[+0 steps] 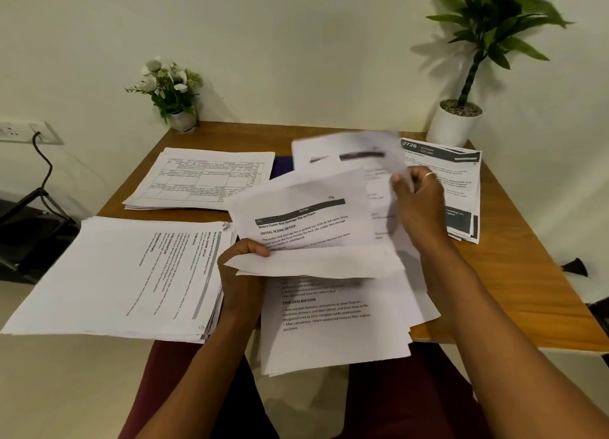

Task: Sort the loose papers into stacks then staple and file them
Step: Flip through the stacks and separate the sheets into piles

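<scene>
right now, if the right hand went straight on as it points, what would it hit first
Likely the far white paper pile under the blurred white sheet the right hand pinches; depth unclear.

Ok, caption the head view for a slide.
Left hand grips loose sheets, right hand pinches a blurred page, sorted stacks around.

Wooden table against a pale wall. Carries a thick stack of printed sheets at the near left, overhanging the edge; a gridded stack behind that; a dark-banded stack at the far right. Loose papers fanned mid-table, hanging off the near edge. Dark blue sliver between the far stacks. Small flower pot and white plant pot at the back corners.
</scene>
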A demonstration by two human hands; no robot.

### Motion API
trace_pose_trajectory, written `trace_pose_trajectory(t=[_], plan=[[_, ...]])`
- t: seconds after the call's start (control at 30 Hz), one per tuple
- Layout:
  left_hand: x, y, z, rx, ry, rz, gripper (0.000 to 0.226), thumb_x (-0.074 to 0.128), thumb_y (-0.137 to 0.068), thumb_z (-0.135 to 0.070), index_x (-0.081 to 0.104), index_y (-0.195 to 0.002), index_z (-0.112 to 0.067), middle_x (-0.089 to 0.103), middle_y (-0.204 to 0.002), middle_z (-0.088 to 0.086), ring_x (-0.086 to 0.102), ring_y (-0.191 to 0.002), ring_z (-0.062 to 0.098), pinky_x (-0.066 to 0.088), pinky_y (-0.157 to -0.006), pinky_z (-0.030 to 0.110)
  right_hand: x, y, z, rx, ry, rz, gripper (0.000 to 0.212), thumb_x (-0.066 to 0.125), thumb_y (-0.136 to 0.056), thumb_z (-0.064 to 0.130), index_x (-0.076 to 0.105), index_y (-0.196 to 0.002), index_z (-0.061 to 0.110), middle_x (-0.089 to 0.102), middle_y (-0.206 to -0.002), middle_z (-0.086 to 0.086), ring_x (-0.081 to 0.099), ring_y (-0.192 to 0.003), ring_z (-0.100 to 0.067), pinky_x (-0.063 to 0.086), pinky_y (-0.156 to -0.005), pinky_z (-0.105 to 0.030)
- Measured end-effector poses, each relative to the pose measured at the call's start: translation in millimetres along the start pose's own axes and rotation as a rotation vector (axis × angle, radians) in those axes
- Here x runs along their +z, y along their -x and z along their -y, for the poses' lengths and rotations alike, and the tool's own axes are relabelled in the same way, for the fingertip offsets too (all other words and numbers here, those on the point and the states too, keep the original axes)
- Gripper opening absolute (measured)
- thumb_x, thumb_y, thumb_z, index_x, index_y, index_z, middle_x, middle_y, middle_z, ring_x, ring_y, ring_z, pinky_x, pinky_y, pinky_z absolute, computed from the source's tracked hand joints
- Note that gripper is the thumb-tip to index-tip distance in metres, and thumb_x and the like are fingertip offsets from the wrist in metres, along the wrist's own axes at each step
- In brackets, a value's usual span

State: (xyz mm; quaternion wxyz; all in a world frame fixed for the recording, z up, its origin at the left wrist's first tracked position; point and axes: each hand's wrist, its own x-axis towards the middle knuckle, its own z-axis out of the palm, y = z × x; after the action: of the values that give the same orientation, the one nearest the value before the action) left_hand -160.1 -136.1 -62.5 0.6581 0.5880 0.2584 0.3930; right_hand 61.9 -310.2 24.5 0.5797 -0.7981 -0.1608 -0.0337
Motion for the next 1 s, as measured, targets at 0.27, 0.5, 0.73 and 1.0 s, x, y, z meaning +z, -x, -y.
trace_pose_trajectory(t=[0.27, 0.5, 0.73, 1.0], plan=[[0.7, 1.5, 0.9, 0.094, -0.212, 0.165, 0.006, 0.069, -0.091, -0.009, 0.073, -0.087, -0.009, 0.073, -0.093, -0.007, 0.067, -0.090, 0.008, 0.054, -0.071, 0.017, -30.0, -17.3, 24.6, -0.119, -0.179, -0.326, 0.028, 0.055, -0.102, 0.016, 0.058, -0.129, 0.007, 0.066, -0.123, -0.004, 0.065, -0.107, -0.009, 0.052, -0.081, -0.009], [10.2, 0.3, -3.5, -0.062, -0.121, 0.125, 0.020, 0.060, -0.097, 0.004, 0.076, -0.086, 0.000, 0.074, -0.087, 0.004, 0.068, -0.081, 0.008, 0.052, -0.067, 0.015, -53.2, -37.5, 45.2, -0.160, -0.325, -0.518, 0.018, 0.053, -0.098, 0.003, 0.057, -0.115, 0.007, 0.066, -0.112, -0.005, 0.065, -0.094, 0.009, 0.051, -0.083, -0.012], [9.8, 3.4, -5.4, -0.022, -0.101, 0.144, 0.017, 0.058, -0.097, 0.005, 0.073, -0.091, 0.007, 0.073, -0.089, 0.008, 0.068, -0.081, 0.007, 0.053, -0.066, 0.015, -64.7, -52.4, 52.8, -0.209, -0.459, -0.650, 0.021, 0.048, -0.092, -0.006, 0.055, -0.112, -0.006, 0.065, -0.104, -0.009, 0.066, -0.084, 0.008, 0.051, -0.081, -0.014], [8.1, -0.6, 0.7, -0.033, -0.095, 0.159, 0.015, 0.062, -0.096, 0.000, 0.075, -0.088, 0.002, 0.072, -0.092, 0.014, 0.067, -0.085, 0.010, 0.054, -0.070, 0.020, -73.3, -72.0, 59.2, -0.215, -0.543, -0.637, 0.020, 0.054, -0.090, 0.002, 0.058, -0.109, 0.006, 0.070, -0.107, -0.011, 0.071, -0.095, -0.014, 0.058, -0.087, -0.032]])
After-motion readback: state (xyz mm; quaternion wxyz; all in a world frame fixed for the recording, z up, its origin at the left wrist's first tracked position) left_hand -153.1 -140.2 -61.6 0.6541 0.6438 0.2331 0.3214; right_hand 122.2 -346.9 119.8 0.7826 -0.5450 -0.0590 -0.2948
